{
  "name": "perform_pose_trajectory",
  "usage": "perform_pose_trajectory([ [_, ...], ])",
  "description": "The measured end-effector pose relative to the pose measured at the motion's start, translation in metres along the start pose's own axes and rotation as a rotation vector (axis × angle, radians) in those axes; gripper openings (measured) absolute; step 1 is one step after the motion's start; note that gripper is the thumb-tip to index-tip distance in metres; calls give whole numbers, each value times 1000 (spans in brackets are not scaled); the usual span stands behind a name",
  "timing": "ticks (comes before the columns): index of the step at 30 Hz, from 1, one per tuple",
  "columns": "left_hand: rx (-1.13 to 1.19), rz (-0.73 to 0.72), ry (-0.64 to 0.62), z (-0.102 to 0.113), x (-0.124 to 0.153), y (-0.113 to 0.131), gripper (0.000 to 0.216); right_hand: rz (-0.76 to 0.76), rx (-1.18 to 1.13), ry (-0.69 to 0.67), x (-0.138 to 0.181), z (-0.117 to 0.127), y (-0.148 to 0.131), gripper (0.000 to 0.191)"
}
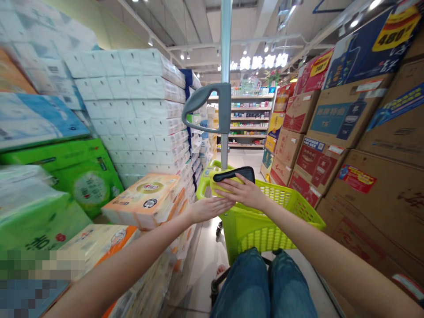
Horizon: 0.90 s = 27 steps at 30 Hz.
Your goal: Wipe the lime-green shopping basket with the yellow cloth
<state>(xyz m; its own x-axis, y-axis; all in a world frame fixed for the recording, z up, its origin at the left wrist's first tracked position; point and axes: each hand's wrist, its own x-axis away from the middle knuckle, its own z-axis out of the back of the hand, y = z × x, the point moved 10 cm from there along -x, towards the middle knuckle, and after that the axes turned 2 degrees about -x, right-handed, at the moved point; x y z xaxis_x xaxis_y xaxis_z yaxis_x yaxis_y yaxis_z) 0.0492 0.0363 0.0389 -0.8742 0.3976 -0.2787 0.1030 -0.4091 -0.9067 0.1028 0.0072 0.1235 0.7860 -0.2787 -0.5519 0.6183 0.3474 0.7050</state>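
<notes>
Right hand (245,194) grips phone (233,174) against cart handle (202,187). Left hand (210,207) flat, fingers extended, empty, just beside right hand.

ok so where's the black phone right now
In the head view the black phone is at centre, held by the right hand against the handle of the green basket, just below the grey pole, with the open left hand just beneath.

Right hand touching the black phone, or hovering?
Touching. Head view: fingers of the right hand press the black phone against the yellow-green cart handle; no gap shows between them.
</notes>
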Motion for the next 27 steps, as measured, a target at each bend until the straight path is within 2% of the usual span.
perform_pose_trajectory([
  [3,-16,-7,-24,0,-1,-1,50,31,-24,-13,-9,7,13,55],
  [7,-27,10,-38,6,-4,-6,51,-132,-37,-10,-46,28,71,69],
  [9,-11,15,-40,6,-4,-6,51,-208,-28,3,-54,30,84,71],
  [11,5,21,-37,4,-3,-5,51,-250,-14,21,-48,24,75,70],
  [13,30,20,-35,0,-1,-2,51,-246,-9,30,-30,11,49,65],
  [16,76,6,-52,-7,1,2,49,-129,-20,18,2,-8,4,52],
  [18,61,-9,-71,-9,2,3,48,-76,-20,10,9,-12,-2,49],
  [20,6,-24,-87,-7,0,2,49,-69,-3,20,-2,-3,16,53],
  [24,-14,-10,-91,2,-4,-5,52,-182,59,87,-50,31,86,65],
  [27,-5,5,-65,6,-5,-7,52,-154,89,86,-65,38,95,63],
])
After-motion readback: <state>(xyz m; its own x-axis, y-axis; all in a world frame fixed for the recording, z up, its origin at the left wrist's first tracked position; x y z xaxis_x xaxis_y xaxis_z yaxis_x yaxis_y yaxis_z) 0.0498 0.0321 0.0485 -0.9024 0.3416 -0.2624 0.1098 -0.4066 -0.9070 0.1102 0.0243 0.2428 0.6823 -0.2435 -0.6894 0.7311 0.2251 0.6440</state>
